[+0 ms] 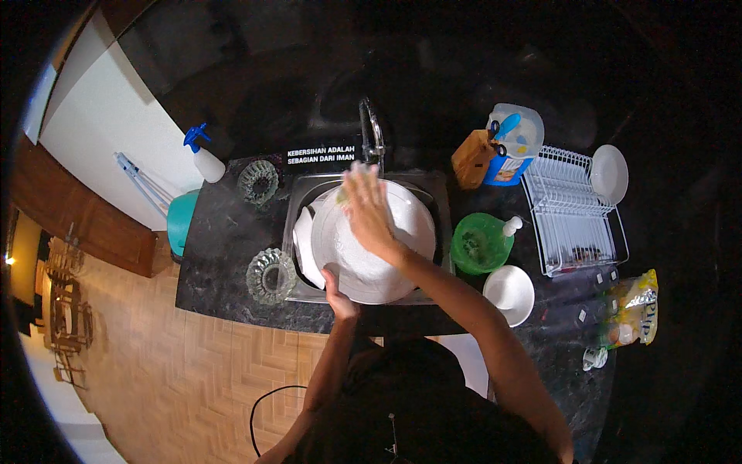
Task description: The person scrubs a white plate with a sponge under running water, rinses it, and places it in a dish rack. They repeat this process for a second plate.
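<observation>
A large white plate (406,232) is held over the sink (443,243), its face wet with streaks of suds. My left hand (341,300) grips the plate's near left rim, thumb on top. Across the plate's upper part lies my right hand (370,217), blurred and pressed flat. A greenish sponge (341,198) shows at the edge of its fingers, mostly covered by them. Other white dishes (304,243) sit in the basin, partly hidden beneath the plate. Beyond the fingertips rises a chrome faucet (374,133).
Two ribbed glass bowls (259,182) stand left of the sink, near a spray bottle (208,165). To the right are a green soapy container (478,246), a white bowl (510,296), a knife block (472,159) and a dish rack (571,232) with a small plate (610,174).
</observation>
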`<state>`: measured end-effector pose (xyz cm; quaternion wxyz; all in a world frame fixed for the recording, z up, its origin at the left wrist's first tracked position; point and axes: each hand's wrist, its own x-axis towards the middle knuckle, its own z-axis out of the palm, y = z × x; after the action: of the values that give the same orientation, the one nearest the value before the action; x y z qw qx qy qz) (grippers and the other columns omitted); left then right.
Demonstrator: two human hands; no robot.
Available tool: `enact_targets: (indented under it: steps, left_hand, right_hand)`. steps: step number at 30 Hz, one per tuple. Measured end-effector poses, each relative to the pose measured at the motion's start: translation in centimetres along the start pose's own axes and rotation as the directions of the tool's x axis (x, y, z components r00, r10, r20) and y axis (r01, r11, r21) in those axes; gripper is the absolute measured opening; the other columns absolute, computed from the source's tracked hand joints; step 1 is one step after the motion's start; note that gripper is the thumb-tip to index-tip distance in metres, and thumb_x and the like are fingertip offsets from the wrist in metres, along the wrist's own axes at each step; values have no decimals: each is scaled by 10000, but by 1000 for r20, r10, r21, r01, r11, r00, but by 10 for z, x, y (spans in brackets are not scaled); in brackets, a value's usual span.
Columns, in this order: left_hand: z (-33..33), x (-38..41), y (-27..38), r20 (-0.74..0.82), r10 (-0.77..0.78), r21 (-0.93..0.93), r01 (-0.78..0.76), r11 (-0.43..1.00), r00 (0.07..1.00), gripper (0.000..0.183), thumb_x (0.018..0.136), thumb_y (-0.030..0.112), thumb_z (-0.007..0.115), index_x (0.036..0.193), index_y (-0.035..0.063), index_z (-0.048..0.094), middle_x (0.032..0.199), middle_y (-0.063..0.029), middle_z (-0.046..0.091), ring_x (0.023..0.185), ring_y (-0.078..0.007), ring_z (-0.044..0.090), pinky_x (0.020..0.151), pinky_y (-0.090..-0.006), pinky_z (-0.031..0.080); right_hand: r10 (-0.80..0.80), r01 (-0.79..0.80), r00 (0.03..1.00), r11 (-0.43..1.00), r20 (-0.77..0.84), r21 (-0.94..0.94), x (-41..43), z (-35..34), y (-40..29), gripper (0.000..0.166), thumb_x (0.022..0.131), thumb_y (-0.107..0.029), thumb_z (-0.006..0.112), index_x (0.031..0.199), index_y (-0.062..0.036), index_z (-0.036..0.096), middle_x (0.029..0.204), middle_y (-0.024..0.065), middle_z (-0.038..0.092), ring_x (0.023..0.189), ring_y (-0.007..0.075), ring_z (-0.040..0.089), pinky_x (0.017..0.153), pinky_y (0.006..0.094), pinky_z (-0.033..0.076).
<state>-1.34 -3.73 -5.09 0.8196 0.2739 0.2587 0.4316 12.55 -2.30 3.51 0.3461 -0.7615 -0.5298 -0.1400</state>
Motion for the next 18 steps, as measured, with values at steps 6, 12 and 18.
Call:
enact_targets:
  steps: [6,12,18]
  left_hand:
    - [-12,16,-5,101,86,8,-87,996,991,596,844,438,349,1224,-16,277,1239,-106,330,1135,-205,317,957,-320,216]
    - [-24,20,-1,-111,83,100,-72,992,990,577,855,407,347,1209,-44,289,1232,-101,340,1150,-200,293,967,-325,200]
    - [-46,30,-18,-23,62,-14,-63,998,998,571,832,453,359,1204,20,330,1195,-89,389,1103,-234,363,925,-356,273]
  right_hand:
    - [-287,262,943,952,169,157,-21,16,-33,605,728,-250,541,1230,-24,291,1326,169,167,1215,396,125,945,529,156]
    - [-4,4,1000,1000,22,5,-2,20,-3,582,764,-245,501,1243,-15,262,1323,177,167,1225,382,100,959,514,144]
    - [-327,346,928,934,180,-86,-17,27,-14,618,766,-368,457,1248,-30,271,1338,130,173,1237,308,142,962,489,153]
